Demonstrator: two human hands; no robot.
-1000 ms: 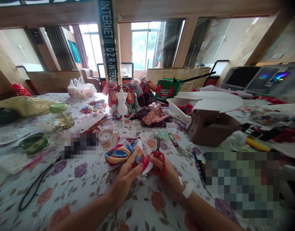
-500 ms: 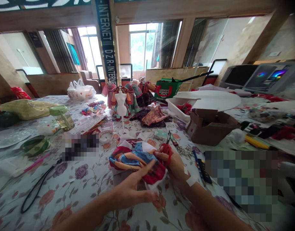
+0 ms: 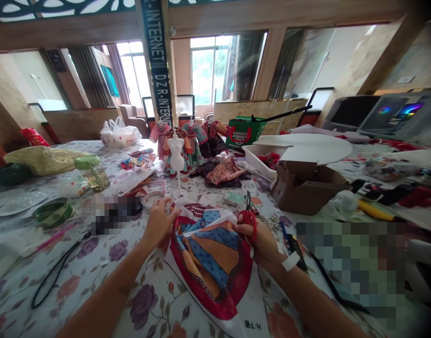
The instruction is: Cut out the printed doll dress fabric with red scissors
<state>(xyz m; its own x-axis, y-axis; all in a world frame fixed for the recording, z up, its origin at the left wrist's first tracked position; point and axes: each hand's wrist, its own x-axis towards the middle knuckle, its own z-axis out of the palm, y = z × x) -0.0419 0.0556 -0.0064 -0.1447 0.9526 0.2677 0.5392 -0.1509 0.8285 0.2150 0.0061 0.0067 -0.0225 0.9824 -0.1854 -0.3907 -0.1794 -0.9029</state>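
A printed fabric piece (image 3: 215,249) with blue and orange panels, a dark red border and white margins lies spread over the table in front of me. My left hand (image 3: 159,221) pinches its upper left edge. At the upper right edge, my right hand (image 3: 260,239) grips the fabric between thumb and fingers. Red-handled scissors (image 3: 249,220) also sit in that right hand, their dark blades pointing up and away from the cloth. White tape is wrapped near the right wrist. Beyond the fabric stands a small white dress form (image 3: 176,152).
Small dressed forms (image 3: 193,141) stand behind. Folded patterned cloth (image 3: 224,171), a cardboard box (image 3: 306,188) and a white tray (image 3: 259,162) are to the right. A lidded jar (image 3: 92,173), a green tape roll (image 3: 53,211) and a black cord (image 3: 48,279) lie left.
The bunched fabric has been opened out flatter and toward me, showing its panels. My left hand has moved from in front of it to its upper left edge. The scissors stay in my right hand.
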